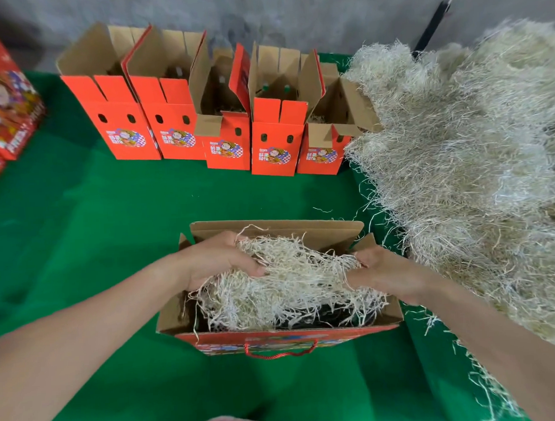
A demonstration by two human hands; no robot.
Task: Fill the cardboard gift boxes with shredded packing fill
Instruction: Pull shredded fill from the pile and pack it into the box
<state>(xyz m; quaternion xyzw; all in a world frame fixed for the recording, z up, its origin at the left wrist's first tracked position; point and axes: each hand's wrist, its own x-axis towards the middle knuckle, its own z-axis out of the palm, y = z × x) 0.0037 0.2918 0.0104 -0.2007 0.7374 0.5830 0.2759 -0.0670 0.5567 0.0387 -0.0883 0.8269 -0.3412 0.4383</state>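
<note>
- No wording can be read with certainty.
- The red boxes in the far row [122, 121]: each front bears a round label [128, 139] with bold white Chinese characters, too blurred to make out.
- The red box at the far left [8, 119]: white capitals along its side, blurred.
- The near box [274, 340]: front print seen edge-on, illegible.

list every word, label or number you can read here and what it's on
No text reads cleanly enough to quote.
Upright red boxes: round front labels with large Chinese characters, too blurred.
Red box at the left edge: white capital letters, smeared and cut off.
Near box holding shredded fill: front print seen edge-on, unreadable.
</note>
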